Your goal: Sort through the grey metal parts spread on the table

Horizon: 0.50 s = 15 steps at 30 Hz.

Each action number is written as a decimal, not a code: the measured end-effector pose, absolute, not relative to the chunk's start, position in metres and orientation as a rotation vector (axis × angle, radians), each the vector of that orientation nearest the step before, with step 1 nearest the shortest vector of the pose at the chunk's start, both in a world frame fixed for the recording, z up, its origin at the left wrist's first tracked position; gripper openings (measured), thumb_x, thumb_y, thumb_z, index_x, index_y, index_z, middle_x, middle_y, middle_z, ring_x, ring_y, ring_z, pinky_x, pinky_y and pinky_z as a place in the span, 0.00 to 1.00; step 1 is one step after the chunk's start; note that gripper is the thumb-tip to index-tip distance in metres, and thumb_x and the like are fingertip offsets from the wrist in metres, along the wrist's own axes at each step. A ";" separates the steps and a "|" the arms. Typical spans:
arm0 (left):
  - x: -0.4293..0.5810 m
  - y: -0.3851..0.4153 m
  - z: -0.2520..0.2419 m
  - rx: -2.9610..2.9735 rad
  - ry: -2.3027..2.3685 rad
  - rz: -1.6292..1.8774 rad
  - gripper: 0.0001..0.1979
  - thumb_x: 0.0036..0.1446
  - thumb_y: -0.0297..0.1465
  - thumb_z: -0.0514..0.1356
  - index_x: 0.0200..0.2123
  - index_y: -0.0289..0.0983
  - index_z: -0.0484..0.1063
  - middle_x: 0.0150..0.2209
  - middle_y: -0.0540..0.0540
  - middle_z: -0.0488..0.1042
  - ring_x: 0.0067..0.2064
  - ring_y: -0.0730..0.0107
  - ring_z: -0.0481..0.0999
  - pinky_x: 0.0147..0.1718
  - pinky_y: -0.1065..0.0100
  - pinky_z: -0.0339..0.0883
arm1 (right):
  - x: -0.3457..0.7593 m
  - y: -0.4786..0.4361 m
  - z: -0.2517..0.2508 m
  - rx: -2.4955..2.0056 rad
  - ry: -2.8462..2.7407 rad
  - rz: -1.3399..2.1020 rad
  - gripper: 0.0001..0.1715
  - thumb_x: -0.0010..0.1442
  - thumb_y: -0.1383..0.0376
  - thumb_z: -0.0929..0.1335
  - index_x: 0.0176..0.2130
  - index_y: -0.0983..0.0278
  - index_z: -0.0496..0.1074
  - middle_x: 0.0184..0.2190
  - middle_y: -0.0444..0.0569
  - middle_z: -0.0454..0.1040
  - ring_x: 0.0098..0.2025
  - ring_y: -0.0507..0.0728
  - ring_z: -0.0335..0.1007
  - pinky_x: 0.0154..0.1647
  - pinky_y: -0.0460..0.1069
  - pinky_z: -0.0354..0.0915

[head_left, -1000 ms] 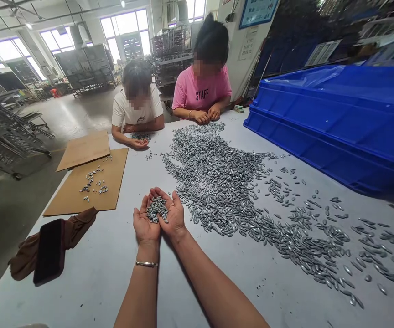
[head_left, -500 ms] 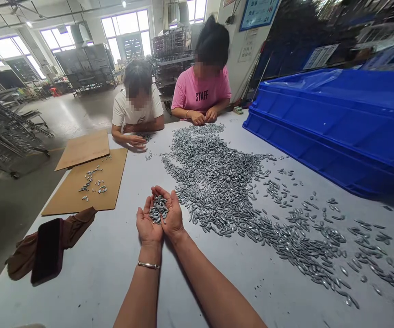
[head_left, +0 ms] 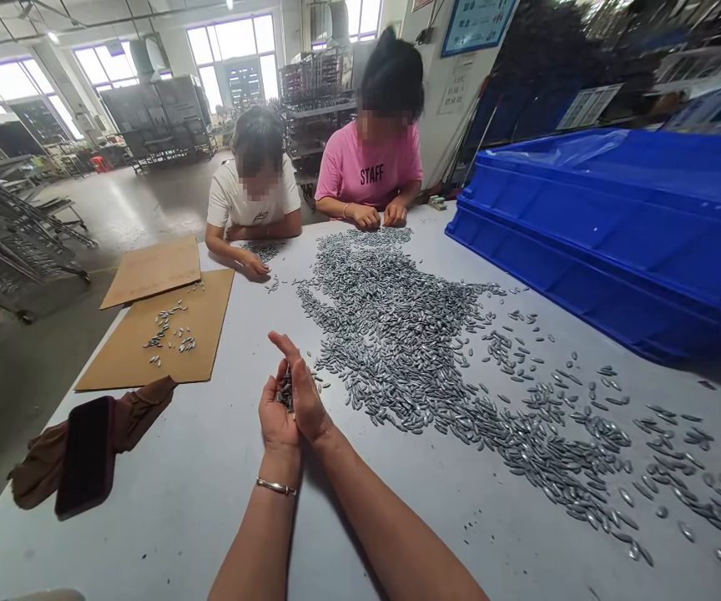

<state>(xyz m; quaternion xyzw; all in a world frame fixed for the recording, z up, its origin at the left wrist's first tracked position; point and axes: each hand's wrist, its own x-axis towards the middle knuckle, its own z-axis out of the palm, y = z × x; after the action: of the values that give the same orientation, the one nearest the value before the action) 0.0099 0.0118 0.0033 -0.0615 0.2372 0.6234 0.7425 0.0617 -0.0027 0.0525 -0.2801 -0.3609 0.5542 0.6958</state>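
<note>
Left hand: palm up, fingers curled round a clutch of small grey pieces, thumb at the outer side.
Right hand: turned on edge against the left — the two close together on the pieces; its inner grip is hidden.
Bracelet: on the left wrist, below the fingers.
Main pile: right of the fingers and beyond them, spread over the white table.
Stray bits: just beside the right fingers.
Cardboard: left of the fingers, with a few pieces on it.
Phone: lower left of the fingers, on a brown cloth.
Blue crates: well to the right of the fingers.
Co-workers: two, beyond the fingers — one in white, one in pink.
</note>
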 end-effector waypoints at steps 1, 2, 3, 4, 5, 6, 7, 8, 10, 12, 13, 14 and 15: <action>0.011 0.011 0.003 -0.146 0.520 1.365 0.16 0.64 0.31 0.50 0.45 0.33 0.76 0.50 0.37 0.77 0.55 0.57 0.74 0.52 0.57 0.71 | 0.061 -0.002 0.053 -0.607 -0.797 1.208 0.25 0.62 0.47 0.63 0.53 0.55 0.72 0.61 0.42 0.67 0.70 0.54 0.46 0.71 0.54 0.40; 0.012 0.010 0.004 -0.163 0.524 1.366 0.16 0.64 0.31 0.50 0.45 0.34 0.76 0.50 0.37 0.77 0.56 0.56 0.74 0.52 0.56 0.71 | 0.061 -0.001 0.053 -0.595 -0.768 1.167 0.26 0.63 0.46 0.62 0.53 0.55 0.72 0.61 0.44 0.67 0.69 0.55 0.49 0.70 0.55 0.42; 0.013 0.009 0.005 -0.183 0.531 1.372 0.16 0.64 0.31 0.51 0.44 0.34 0.77 0.50 0.37 0.77 0.56 0.55 0.74 0.52 0.56 0.71 | 0.060 0.000 0.052 -0.594 -0.714 1.124 0.28 0.63 0.46 0.61 0.53 0.57 0.72 0.61 0.46 0.68 0.67 0.56 0.54 0.69 0.56 0.46; 0.014 0.008 0.006 -0.202 0.534 1.380 0.16 0.64 0.31 0.51 0.44 0.34 0.77 0.50 0.37 0.77 0.56 0.55 0.73 0.52 0.55 0.71 | 0.060 0.003 0.050 -0.606 -0.633 1.093 0.28 0.64 0.45 0.60 0.53 0.57 0.72 0.60 0.47 0.68 0.65 0.57 0.58 0.67 0.57 0.50; 0.015 0.007 0.007 -0.218 0.529 1.389 0.15 0.64 0.31 0.50 0.43 0.34 0.77 0.50 0.37 0.77 0.57 0.55 0.73 0.52 0.55 0.71 | 0.061 0.005 0.048 -0.635 -0.550 1.063 0.29 0.63 0.45 0.60 0.53 0.58 0.72 0.60 0.49 0.69 0.63 0.58 0.62 0.65 0.57 0.54; 0.015 0.007 0.008 -0.227 0.513 1.398 0.16 0.64 0.30 0.50 0.43 0.34 0.77 0.50 0.37 0.77 0.57 0.55 0.72 0.52 0.55 0.71 | 0.062 0.008 0.045 -0.674 -0.478 1.034 0.29 0.63 0.45 0.60 0.52 0.59 0.72 0.59 0.49 0.69 0.61 0.58 0.63 0.63 0.57 0.56; 0.015 0.007 0.009 -0.229 0.488 1.407 0.16 0.64 0.30 0.50 0.43 0.33 0.77 0.50 0.37 0.77 0.57 0.56 0.72 0.52 0.55 0.71 | 0.063 0.011 0.043 -0.714 -0.420 1.009 0.28 0.63 0.46 0.60 0.51 0.59 0.72 0.58 0.49 0.70 0.60 0.57 0.64 0.62 0.56 0.58; 0.014 0.008 0.010 -0.223 0.459 1.418 0.16 0.64 0.29 0.49 0.43 0.33 0.76 0.51 0.37 0.76 0.58 0.56 0.72 0.52 0.55 0.71 | 0.065 0.014 0.040 -0.748 -0.373 0.994 0.26 0.63 0.47 0.61 0.50 0.59 0.73 0.57 0.49 0.71 0.60 0.57 0.65 0.62 0.55 0.58; 0.010 0.010 0.011 -0.195 0.405 1.438 0.16 0.64 0.29 0.49 0.44 0.33 0.76 0.51 0.37 0.76 0.58 0.56 0.71 0.53 0.54 0.70 | 0.069 0.021 0.034 -0.785 -0.279 1.032 0.25 0.64 0.48 0.60 0.46 0.60 0.74 0.54 0.47 0.73 0.59 0.54 0.65 0.62 0.52 0.58; 0.004 0.012 0.011 -0.162 0.375 1.453 0.17 0.64 0.30 0.48 0.45 0.33 0.76 0.51 0.38 0.76 0.59 0.56 0.70 0.54 0.53 0.69 | 0.070 0.026 0.028 -0.790 -0.152 1.167 0.24 0.65 0.49 0.60 0.42 0.61 0.76 0.50 0.47 0.76 0.56 0.52 0.69 0.61 0.50 0.60; 0.001 0.013 0.011 -0.145 0.364 1.461 0.17 0.65 0.30 0.48 0.45 0.34 0.76 0.52 0.38 0.76 0.60 0.56 0.69 0.55 0.53 0.68 | 0.070 0.028 0.025 -0.781 -0.088 1.251 0.24 0.66 0.50 0.59 0.40 0.62 0.76 0.47 0.48 0.77 0.53 0.52 0.71 0.60 0.49 0.62; -0.003 0.015 0.010 -0.125 0.354 1.469 0.17 0.65 0.31 0.48 0.46 0.34 0.76 0.52 0.39 0.76 0.60 0.57 0.69 0.55 0.53 0.68 | 0.069 0.029 0.023 -0.766 -0.034 1.331 0.24 0.66 0.51 0.59 0.38 0.63 0.76 0.44 0.48 0.78 0.50 0.52 0.73 0.59 0.48 0.64; -0.006 0.016 0.010 -0.102 0.345 1.477 0.18 0.65 0.31 0.48 0.46 0.35 0.76 0.53 0.39 0.76 0.61 0.57 0.68 0.56 0.53 0.67 | 0.068 0.030 0.021 -0.747 0.004 1.400 0.23 0.66 0.52 0.60 0.36 0.64 0.76 0.41 0.49 0.79 0.47 0.51 0.74 0.57 0.48 0.65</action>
<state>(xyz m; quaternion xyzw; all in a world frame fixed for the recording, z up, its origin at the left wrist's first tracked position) -0.0062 0.0158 0.0104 -0.0460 0.1564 0.6693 0.7249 0.0675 0.0302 0.0205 -0.3354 0.0016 0.6288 0.7015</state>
